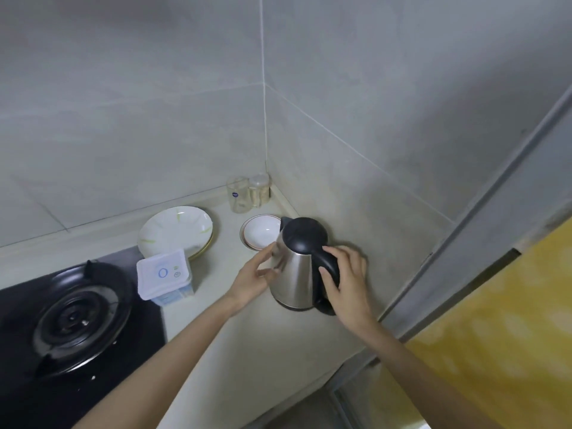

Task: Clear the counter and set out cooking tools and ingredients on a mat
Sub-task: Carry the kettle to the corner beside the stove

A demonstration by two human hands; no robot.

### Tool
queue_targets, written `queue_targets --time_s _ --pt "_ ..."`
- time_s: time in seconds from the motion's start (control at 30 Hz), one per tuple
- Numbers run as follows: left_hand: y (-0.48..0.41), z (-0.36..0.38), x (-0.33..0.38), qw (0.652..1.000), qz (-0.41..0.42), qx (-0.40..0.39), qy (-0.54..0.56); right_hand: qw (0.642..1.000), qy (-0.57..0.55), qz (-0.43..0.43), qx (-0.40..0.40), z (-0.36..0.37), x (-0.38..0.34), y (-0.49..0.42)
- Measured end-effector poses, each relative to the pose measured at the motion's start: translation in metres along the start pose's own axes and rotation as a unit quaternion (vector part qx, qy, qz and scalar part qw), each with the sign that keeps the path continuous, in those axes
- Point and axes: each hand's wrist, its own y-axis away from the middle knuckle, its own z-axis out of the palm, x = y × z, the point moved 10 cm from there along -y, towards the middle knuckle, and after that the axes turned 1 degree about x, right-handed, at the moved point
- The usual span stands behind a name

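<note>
A steel electric kettle (294, 274) with a black lid and handle stands on the pale counter (247, 342) near the right wall. My right hand (346, 280) grips its black handle. My left hand (257, 274) touches the kettle's steel side with straight fingers. Behind the kettle sits a small white bowl (260, 232) on a saucer. Left of that lies a stack of white plates (176, 230). A white lidded plastic box (164, 275) stands in front of the plates.
A black gas hob with one burner (77, 317) fills the left. Two clear glass cups (247, 193) stand in the far corner where the grey tiled walls meet. A yellow surface (501, 335) and a metal frame run along the right.
</note>
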Motion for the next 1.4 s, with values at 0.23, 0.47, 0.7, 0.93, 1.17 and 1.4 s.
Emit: queue_targets --time_s 0.23,0.47,0.7,0.93,1.17,1.4 --pt "0.029 -0.051 0.025 0.996 0.015 0.091 -0.010 0.995 -0.042 -0.089 -0.032 -0.013 -0.064 -0.022" --pt "0.118 -0.140 0.021 0.981 0.016 0.192 -0.020 0.949 -0.243 -0.009 -0.200 0.063 -0.132 -0.018" --pt "0.249 -0.209 -0.019 0.957 -0.031 0.288 -0.010 0.885 -0.224 -0.117 -0.392 0.153 -0.250 0.065" --pt "0.455 -0.270 -0.069 0.897 -0.074 0.436 -0.010 0.801 -0.225 -0.217 -0.510 0.205 -0.385 0.214" --pt "0.676 -0.286 -0.097 0.827 -0.107 0.551 -0.011 0.707 -0.245 -0.296 -0.594 0.214 -0.506 0.389" --pt "0.901 -0.271 -0.110 0.726 -0.145 0.673 -0.008 0.595 -0.285 -0.378 -0.649 0.191 -0.626 0.581"
